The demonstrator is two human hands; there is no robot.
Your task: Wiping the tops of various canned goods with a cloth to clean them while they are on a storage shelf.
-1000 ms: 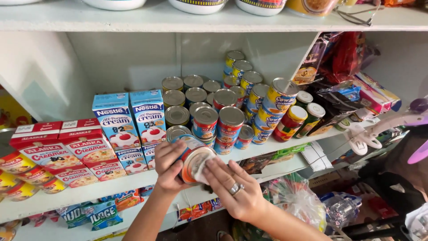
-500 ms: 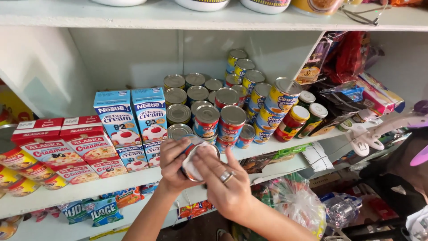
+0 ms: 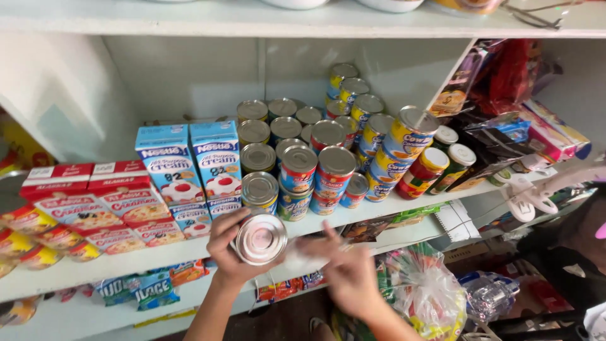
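Left hand (image 3: 230, 249) holds one tin can (image 3: 261, 239) in front of the shelf (image 3: 158, 256) edge, fingers wrapped round its side, plain metal end tilted up toward the camera. Right hand (image 3: 344, 275) just beside the can, motion-blurred; something pale at its fingers, cannot tell what, nor whether those fingers are closed or spread. Can sits below the stacked cans (image 3: 315, 170), right of the blue cream cartons (image 3: 192, 167) and red boxes (image 3: 82, 202).

Judgement: the can's end is being wiped or checked. To do this well, keep the left grip firm on the side wall, clear of the rim, and work the right hand flat across the end, with both elbows clear of the stack just above
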